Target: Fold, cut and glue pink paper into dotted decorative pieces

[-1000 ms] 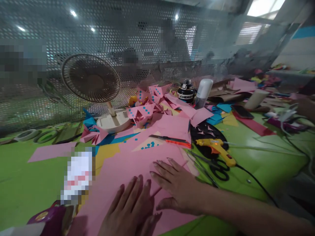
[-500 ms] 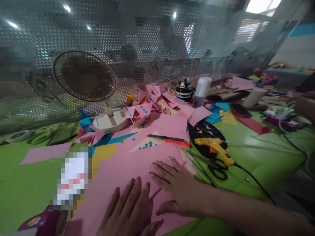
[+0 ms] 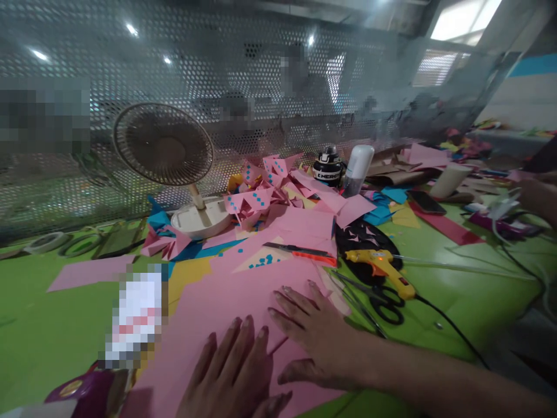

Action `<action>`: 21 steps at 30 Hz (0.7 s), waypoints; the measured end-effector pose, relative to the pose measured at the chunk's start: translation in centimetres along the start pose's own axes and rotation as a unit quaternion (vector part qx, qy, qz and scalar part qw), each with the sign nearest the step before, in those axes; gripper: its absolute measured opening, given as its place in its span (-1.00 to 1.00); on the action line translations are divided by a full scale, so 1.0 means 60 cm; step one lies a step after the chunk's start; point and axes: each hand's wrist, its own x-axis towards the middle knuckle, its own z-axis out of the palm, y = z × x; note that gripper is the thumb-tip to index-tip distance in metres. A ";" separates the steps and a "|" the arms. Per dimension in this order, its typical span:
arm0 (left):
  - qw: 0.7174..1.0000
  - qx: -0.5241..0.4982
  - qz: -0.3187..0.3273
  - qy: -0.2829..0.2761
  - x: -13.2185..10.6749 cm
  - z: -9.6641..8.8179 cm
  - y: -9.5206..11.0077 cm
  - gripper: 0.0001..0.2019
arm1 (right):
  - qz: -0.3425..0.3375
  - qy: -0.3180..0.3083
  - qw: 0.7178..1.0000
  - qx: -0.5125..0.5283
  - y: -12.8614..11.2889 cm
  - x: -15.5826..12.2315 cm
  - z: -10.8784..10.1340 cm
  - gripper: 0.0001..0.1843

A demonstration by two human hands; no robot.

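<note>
A large sheet of pink paper lies in front of me, with both palms down on it. My left hand rests flat near the bottom edge, fingers stretched out. To its right my right hand is spread on the same pink paper, close to a fold or edge line between the hands. Just beyond are a utility knife with an orange handle and small blue paper squares. Right of my right hand lie black-handled scissors and a yellow glue gun.
A fan stands at the back left before a perforated metal screen. Cut pink pieces, a black bottle and a white-capped bottle sit behind. A phone lies right; part of another person shows at the right edge.
The whole view has shifted slightly, so things appear a little lower and further right. Both hands stay flat on the pink paper in nearly the same pose.
</note>
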 end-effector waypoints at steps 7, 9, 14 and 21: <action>0.999 0.032 0.012 0.009 -0.003 0.006 -0.004 -0.34 | -0.004 0.012 1.000 -0.012 0.000 0.000 0.001 -0.18; 0.999 0.034 0.016 0.009 -0.001 0.004 -0.004 -0.35 | -0.003 0.009 1.000 -0.013 -0.001 0.000 0.000 -0.18; 1.000 0.020 0.007 0.003 0.001 0.000 -0.003 -0.37 | -0.004 0.013 1.000 -0.018 -0.001 0.001 -0.002 -0.21; 1.000 0.004 -0.009 -0.006 -0.003 -0.002 0.002 -0.35 | -0.001 0.017 1.000 -0.022 0.001 0.003 0.007 -0.25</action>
